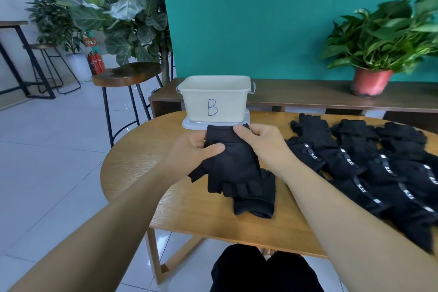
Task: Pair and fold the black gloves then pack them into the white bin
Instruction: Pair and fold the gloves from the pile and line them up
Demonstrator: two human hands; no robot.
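- Wooden table (189,211) carried a white bin (215,99) at its far edge.
- Black gloves (369,168) lay spread at right.
- Left hand (189,152) and right hand (263,142) both gripped one fingerless glove (233,168) above another glove (256,201).

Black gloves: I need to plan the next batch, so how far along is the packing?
Early. Done: nothing shows above the white bin rim; its inside is hidden. In hand: left hand and right hand hold one fingerless glove by its cuff above another glove on the table. Left: the pile of gloves at right.
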